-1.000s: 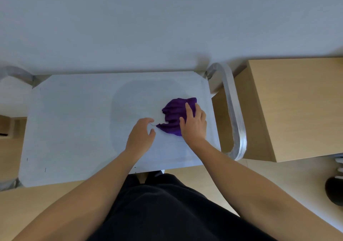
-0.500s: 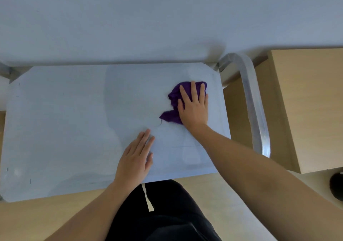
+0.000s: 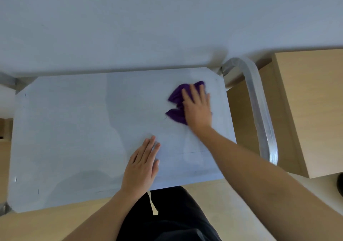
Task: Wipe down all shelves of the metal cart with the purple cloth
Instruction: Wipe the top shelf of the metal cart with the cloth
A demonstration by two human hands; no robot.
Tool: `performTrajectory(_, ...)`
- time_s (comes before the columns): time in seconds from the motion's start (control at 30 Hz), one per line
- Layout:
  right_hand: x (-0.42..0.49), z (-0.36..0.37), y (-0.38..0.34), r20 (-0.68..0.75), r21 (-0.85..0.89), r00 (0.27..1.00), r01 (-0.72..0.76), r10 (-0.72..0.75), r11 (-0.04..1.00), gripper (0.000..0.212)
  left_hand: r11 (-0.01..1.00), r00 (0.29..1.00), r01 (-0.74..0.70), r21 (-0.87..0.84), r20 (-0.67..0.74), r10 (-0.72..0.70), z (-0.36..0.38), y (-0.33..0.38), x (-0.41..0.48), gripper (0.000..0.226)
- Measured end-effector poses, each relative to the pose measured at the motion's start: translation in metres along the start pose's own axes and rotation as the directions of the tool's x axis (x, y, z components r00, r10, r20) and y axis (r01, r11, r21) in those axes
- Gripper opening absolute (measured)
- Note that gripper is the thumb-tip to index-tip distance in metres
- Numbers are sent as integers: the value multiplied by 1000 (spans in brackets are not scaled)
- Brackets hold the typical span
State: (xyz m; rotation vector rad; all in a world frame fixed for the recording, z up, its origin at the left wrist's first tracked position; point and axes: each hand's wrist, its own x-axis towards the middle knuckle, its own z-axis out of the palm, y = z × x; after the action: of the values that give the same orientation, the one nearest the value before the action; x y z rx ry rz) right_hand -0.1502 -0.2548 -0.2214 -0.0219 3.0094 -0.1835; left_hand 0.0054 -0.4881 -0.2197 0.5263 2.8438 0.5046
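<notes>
Right fingers (image 3: 193, 94) straight and close together, flat on top of the one purple cloth (image 3: 176, 115), pressing it down, no pinch or curl. Right hand (image 3: 198, 111) covers the cloth's right part; bunched folds stick out on its left side and past the fingertips. Cloth sits on the cart's top shelf (image 3: 74, 129), close to the far right corner, not touching either edge. Left fingers (image 3: 148, 148) also straight and pressed together, thumb tucked alongside, palm down; left hand (image 3: 142, 166) lies flat on the bare shelf by the near edge, right of centre, well apart from the cloth. Two hands, two bare forearms, one cloth, one shelf in view; lower shelves hidden. One curved metal handle (image 3: 259, 111) runs off the shelf's right side. One light wooden cabinet (image 3: 306, 111) just beside the handle. Pale wall (image 3: 167, 18) behind the far edge. Person's black trousers (image 3: 176, 218) below the near edge, one white drawstring (image 3: 153, 203) hanging. Light floor (image 3: 222, 200). One dark object (image 3: 340, 185) cut off at the frame's right, can't tell what.
</notes>
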Motion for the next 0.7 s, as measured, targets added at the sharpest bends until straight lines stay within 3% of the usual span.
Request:
performTrajectory(0.1, 6, -9, 24, -15, 68, 985, -173, 174, 983, 47, 1000, 1000, 0, 9, -19, 1, 6, -1, -1, 50)
performTrajectory(0.23, 7, -2, -23, -17, 65, 962, -272, 274, 960, 47, 1000, 999, 19, 14, -36, -19, 10, -2, -2, 50)
performTrajectory(0.33, -1, 9, -81, -9, 55, 1000, -11, 11, 998, 48, 1000, 999, 23, 18, -34, -23, 11, -1, -1, 51)
performTrajectory(0.4, -10, 16, -105, 39, 35, 976, 215, -216, 976, 55, 999, 999, 29, 19, -18, -29, 11, -2, -2, 53)
performTrajectory(0.5, -4, 13, -88, 91, 24, 934, 344, -345, 939, 69, 1000, 1000, 10, 13, -7, -10, 10, -4, -2, 54)
performTrajectory(0.57, 9, 5, -58, 51, 44, 965, 256, -258, 966, 65, 1000, 1000, 9, 11, -10, -8, 10, -3, -2, 53)
performTrajectory(0.63, 25, -4, -19, 16, 62, 999, 36, -37, 997, 53, 1000, 1000, 14, 6, -16, -14, 10, -2, -1, 52)
performTrajectory(0.7, 35, -13, 19, 4, 55, 988, -154, 154, 987, 48, 1000, 1000, 14, 1, -17, -14, 9, -1, -1, 52)
